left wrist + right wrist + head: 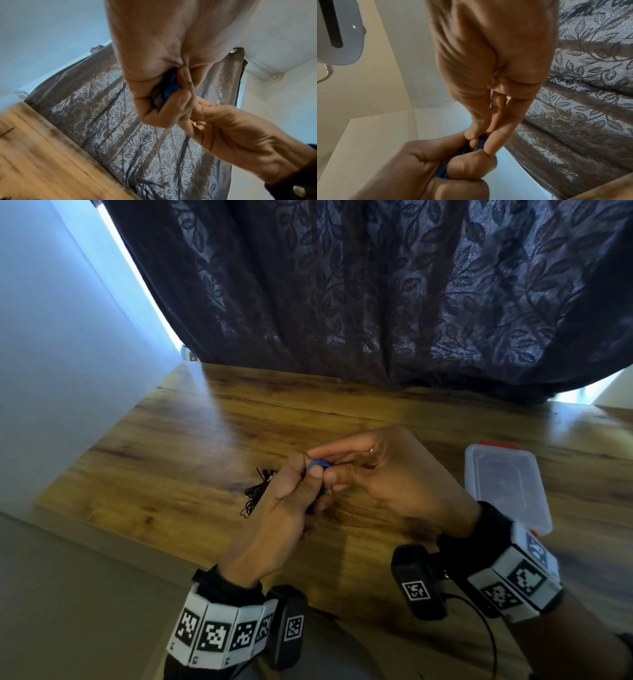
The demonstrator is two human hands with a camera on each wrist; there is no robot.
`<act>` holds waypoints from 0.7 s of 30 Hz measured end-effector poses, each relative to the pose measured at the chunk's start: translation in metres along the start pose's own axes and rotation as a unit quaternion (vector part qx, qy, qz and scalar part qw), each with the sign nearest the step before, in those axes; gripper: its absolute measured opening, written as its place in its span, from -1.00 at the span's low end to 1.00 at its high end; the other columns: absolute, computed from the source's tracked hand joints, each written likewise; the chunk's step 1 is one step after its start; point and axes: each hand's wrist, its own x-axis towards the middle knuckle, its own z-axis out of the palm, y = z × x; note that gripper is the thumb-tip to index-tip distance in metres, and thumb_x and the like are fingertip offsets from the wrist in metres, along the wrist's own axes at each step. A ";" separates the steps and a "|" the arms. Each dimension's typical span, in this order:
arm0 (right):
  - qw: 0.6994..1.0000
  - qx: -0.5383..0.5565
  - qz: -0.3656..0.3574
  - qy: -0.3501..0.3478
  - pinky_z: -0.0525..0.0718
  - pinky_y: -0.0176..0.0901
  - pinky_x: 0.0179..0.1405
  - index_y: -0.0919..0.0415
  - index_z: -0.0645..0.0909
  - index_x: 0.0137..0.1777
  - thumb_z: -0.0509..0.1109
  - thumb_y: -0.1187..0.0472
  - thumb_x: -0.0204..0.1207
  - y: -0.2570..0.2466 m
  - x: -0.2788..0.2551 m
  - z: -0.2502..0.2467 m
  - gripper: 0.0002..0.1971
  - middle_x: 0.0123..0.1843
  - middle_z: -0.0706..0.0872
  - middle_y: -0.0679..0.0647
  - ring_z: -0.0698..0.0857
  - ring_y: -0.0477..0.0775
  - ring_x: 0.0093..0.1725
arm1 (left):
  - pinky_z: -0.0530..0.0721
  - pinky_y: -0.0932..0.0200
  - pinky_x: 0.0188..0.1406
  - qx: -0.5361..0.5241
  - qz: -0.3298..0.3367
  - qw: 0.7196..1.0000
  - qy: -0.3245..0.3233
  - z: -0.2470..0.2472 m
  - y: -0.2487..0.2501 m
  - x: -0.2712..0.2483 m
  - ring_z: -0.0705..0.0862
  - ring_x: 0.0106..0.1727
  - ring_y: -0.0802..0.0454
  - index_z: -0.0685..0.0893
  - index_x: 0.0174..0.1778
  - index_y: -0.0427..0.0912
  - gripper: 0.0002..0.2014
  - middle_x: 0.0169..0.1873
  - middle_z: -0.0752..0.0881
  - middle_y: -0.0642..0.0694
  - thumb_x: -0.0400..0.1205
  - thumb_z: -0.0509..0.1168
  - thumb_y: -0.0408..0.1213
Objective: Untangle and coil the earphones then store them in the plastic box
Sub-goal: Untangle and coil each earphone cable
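My left hand (301, 487) grips a coiled blue earphone cable (318, 465) between thumb and curled fingers, above the middle of the wooden table (171, 440). My right hand (339, 467) meets it from the right and pinches the same blue coil with its fingertips. The left wrist view shows the blue coil (169, 89) wedged in the left hand (163, 97), with the right hand (223, 128) below it. In the right wrist view the blue cable (481, 142) sits between the right fingertips (491, 147) and the left thumb (469, 165). A clear plastic box (507, 484) lies at the right.
A tangle of black earphone cable (255, 494) lies on the table just left of my hands. A dark leaf-patterned curtain (376, 285) hangs behind the table's far edge. A pale wall (51, 337) stands on the left. The box has a red clip (496, 445) at its far end.
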 end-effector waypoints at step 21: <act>0.957 0.236 0.072 0.153 0.85 -0.18 -0.07 0.35 0.81 0.07 0.57 0.36 0.47 0.031 -0.001 0.017 -0.81 -0.07 0.90 0.16 0.89 0.10 -0.07 | 0.61 0.06 -0.32 0.060 0.091 0.989 0.099 -0.002 -0.020 0.003 0.62 -0.33 0.01 0.54 0.00 -0.24 -0.85 -0.29 0.71 -0.10 0.67 0.26 -0.21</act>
